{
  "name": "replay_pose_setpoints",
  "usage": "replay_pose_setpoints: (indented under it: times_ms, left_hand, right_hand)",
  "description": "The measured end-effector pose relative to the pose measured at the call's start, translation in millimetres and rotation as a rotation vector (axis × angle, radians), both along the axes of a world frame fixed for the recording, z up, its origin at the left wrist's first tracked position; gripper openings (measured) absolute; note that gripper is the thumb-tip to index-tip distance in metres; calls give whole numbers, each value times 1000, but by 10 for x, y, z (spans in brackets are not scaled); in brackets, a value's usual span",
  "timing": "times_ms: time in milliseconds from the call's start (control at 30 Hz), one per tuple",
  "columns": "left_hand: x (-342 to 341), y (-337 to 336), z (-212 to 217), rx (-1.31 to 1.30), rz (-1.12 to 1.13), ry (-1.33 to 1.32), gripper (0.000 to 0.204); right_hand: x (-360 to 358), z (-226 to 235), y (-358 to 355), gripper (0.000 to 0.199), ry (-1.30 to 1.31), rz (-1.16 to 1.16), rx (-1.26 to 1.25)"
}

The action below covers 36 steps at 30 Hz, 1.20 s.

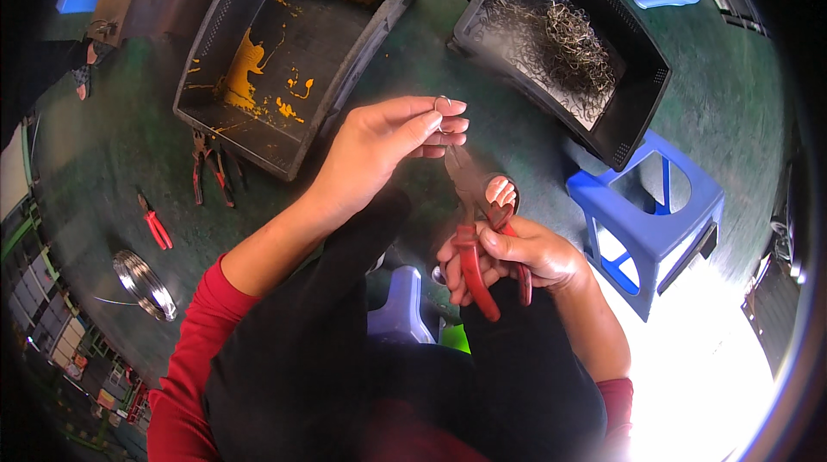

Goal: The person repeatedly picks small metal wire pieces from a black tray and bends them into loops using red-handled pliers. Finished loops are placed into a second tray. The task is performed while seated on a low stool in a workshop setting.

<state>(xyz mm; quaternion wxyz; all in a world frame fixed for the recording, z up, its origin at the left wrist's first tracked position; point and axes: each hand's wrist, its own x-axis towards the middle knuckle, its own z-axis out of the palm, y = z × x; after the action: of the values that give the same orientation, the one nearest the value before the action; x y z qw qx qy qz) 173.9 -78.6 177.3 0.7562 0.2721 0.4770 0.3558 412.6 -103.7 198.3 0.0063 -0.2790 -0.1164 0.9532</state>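
Between the thumb and fingers of my left hand (370, 143) is a small bent metal wire hook (442, 100), its curved end showing above the fingertips. My right hand (551, 259) is wrapped round the red handles of a pair of pliers (469, 259). The metal jaws point up and away from me, with their tips just below the left fingertips. Whether the jaws touch the wire I cannot tell. Both hands are above my knees, in front of the two black crates.
At far left is a black crate (366, 74) with orange stains; at far right, another crate (642, 121) holds a heap of bent wire hooks (581, 48). A blue stool (689, 195) stands right. Red-handled pliers (157, 227) and a wire coil (145, 285) lie left. Another person's foot (86, 70) shows.
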Motion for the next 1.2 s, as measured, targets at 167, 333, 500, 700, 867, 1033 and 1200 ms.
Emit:
replay_pose_setpoints:
  times_ms: [167, 333, 500, 700, 867, 1033, 1200]
  left_hand:
    - [33, -34, -70, 121, 19, -135, 30]
    - [38, -61, -142, 185, 6, -153, 27]
    - [53, -76, -171, 189, 9, -203, 26]
    - [49, -99, -223, 204, 22, -265, 25]
    - [52, -111, -279, 224, 15, -314, 25]
    - [58, -113, -264, 229, -16, -284, 24]
    - [64, -110, -233, 214, -30, -284, 24]
  right_hand:
    - [21, -14, -49, 61, 98, -55, -88]
    - [30, -38, -59, 60, 175, -71, -86]
    - [25, -56, -100, 59, 269, -110, -123]
    - [66, -75, -97, 60, 246, -98, -142]
    - [24, -54, -88, 66, 284, -90, -178]
    - [-43, 20, -53, 75, 267, -76, -239]
    - [-86, 34, -71, 73, 248, -107, -275]
